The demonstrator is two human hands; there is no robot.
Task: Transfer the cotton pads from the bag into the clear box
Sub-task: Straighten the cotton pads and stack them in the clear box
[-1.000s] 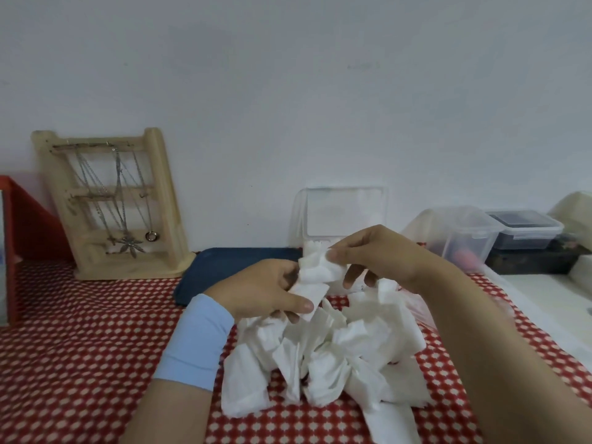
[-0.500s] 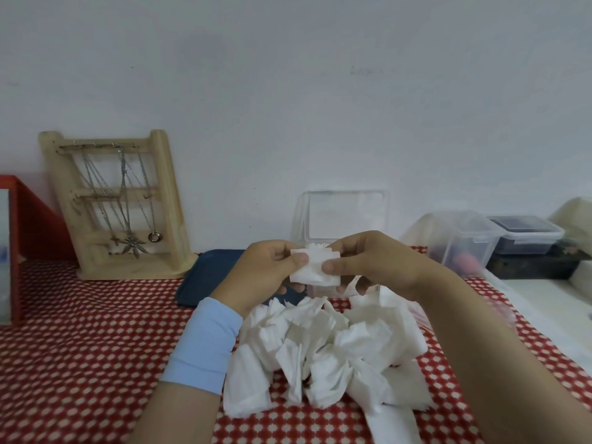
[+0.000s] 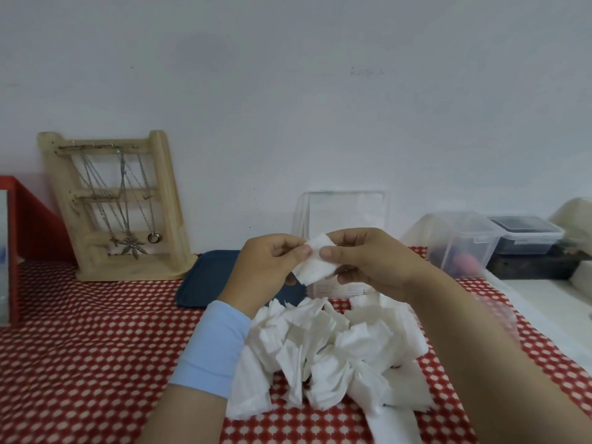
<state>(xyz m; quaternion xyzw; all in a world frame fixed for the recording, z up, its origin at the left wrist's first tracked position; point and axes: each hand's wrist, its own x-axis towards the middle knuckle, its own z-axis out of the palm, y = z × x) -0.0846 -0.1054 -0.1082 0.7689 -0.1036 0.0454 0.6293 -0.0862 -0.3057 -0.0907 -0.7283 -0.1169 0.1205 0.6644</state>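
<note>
Since a second ago I have lifted the cotton pad (image 3: pixel 315 267) clear of the pile of pads (image 3: pixel 320 347). It now hangs tilted before the clear box (image 3: pixel 346 213), which stands at the far edge of the red dotted cloth (image 3: pixel 80 331). My left hand (image 3: pixel 269 270) pinches its left end between thumb and forefinger. My right hand (image 3: pixel 368 264) pinches the right end likewise, other fingers curled.

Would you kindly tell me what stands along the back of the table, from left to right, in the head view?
Red frame, wooden necklace stand, dark blue tray, clear box, clear lidded tub, dark lidded tub.
</note>
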